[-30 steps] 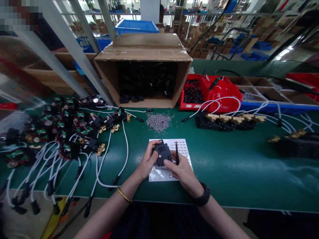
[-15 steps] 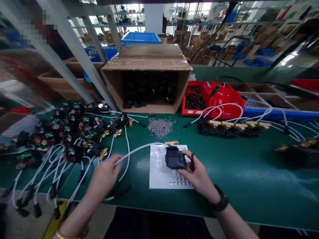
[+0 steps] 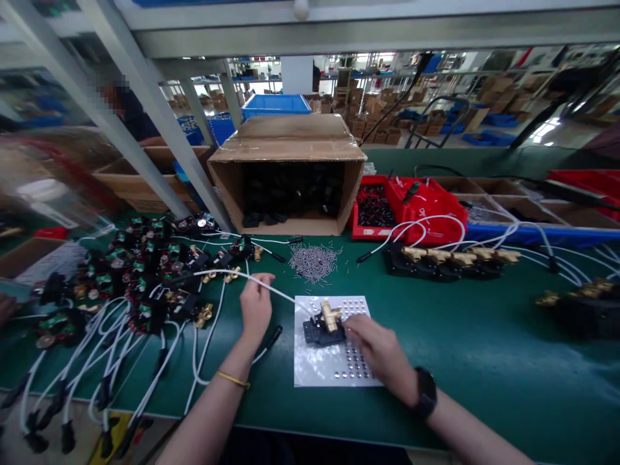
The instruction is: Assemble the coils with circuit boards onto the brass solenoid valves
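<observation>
On the white sheet (image 3: 307,371) lies a black plastic housing (image 3: 317,334), its brass tee fitting (image 3: 331,316) facing up. My right hand (image 3: 380,352) grips the housing's right edge, with its fingertips partly hidden beside the brass. A white cable (image 3: 285,296) runs left from the housing and crosses the fingers of my left hand (image 3: 256,307). Those fingers are curled closed on the cable. Rows of small shiny round pieces (image 3: 356,368) sit on the sheet near my right hand. Behind it is a pile of small metal pins (image 3: 314,261).
Opened units with green boards and cables (image 3: 145,278) crowd the left. A cardboard box (image 3: 225,194) of black parts stands behind the pins. Red bins (image 3: 358,223) and a row of brass-fitted units (image 3: 440,261) are right. Metal shelf posts (image 3: 145,110) slant across the left.
The housing has been turned over so the brass fitting faces up, and lowered onto the sheet. My left hand has moved right and up along the cable. The view has tilted upward.
</observation>
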Tool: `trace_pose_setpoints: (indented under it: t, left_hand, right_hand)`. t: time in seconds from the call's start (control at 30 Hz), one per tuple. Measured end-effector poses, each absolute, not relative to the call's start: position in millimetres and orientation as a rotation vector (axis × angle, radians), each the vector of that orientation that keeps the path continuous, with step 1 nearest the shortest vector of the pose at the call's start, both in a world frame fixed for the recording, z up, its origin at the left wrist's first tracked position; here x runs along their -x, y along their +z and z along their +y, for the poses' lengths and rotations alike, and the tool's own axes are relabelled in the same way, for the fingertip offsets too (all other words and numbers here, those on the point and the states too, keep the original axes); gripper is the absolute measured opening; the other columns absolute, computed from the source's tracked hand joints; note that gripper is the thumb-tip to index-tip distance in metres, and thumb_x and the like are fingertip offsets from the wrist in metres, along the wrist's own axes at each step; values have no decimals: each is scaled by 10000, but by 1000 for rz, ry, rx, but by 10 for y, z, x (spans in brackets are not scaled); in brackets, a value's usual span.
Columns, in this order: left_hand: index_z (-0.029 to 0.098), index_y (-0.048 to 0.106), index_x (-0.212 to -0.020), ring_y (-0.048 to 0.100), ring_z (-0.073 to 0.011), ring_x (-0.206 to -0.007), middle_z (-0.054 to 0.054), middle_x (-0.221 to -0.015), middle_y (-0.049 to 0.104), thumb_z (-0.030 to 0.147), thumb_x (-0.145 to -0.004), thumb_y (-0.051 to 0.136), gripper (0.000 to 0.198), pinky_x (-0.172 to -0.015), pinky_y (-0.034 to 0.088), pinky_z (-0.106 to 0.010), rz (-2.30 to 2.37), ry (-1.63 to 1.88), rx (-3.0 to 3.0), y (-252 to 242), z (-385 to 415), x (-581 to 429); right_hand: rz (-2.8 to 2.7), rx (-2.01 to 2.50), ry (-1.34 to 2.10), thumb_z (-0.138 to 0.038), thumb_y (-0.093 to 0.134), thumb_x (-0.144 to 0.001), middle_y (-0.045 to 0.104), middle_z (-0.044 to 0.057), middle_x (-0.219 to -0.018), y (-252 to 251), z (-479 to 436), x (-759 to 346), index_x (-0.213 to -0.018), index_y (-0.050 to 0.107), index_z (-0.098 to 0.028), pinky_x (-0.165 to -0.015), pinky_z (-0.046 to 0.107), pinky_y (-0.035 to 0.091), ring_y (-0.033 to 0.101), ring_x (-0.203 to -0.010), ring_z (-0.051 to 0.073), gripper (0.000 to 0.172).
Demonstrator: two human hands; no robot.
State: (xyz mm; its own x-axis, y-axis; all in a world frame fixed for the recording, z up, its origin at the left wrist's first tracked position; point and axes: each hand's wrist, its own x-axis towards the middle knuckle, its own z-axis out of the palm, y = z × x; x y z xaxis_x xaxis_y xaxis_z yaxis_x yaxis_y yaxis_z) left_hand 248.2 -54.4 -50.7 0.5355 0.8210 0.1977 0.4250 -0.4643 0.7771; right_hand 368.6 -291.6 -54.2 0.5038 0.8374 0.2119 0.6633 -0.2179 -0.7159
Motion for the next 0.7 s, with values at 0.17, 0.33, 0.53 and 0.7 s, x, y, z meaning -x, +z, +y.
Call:
trace_pose_setpoints:
  t: [0.17, 0.33, 0.53, 0.7]
  left_hand:
    - [185, 567, -759, 529, -141, -664, 21, -655, 538, 110, -669, 605, 123, -685, 417, -260, 792, 466, -2163, -657, -464, -2909]
    - [168, 517, -586, 496, -171, -776, -19, -686, 516, 65, -659, 582, 142, -790, 372, -299, 764, 420, -2109, -716, -414, -3038]
    - [168, 535, -681, 460, -135, -645, 10, -647, 498, 129, -697, 546, 44, -668, 378, -260, 763, 420, -1770, -624, -548, -2669]
    - [125, 589, -814, 480, -105, -602, -13, -684, 553, 262, -673, 631, 201, -592, 384, -225, 751, 354, -1330, -494, -829, -2286]
  right_hand:
    - [-860, 2182, 349, -262, 605, -746, 647, 43, -785, -543, -2314, -4174, -844, 627, -192, -675, 324, 446, 607, -733, 202, 122]
    - [-895, 2254, 396, -149, 626, -689, 578, 33, -748, -686, -1944, -4237, -673, 584, -184, -631, 269, 377, 557, -705, 168, 57]
    - [-908, 2136, 451, -165, 494, -786, 567, 46, -794, -590, -2133, -4164, -766, 538, -173, -657, 263, 376, 527, -728, 163, 49]
    - [-739, 1838, 777, -333, 396, -851, 409, -48, -572, -511, -2482, -4006, -909, 517, -179, -441, 206, 309, 378, -471, 98, 204]
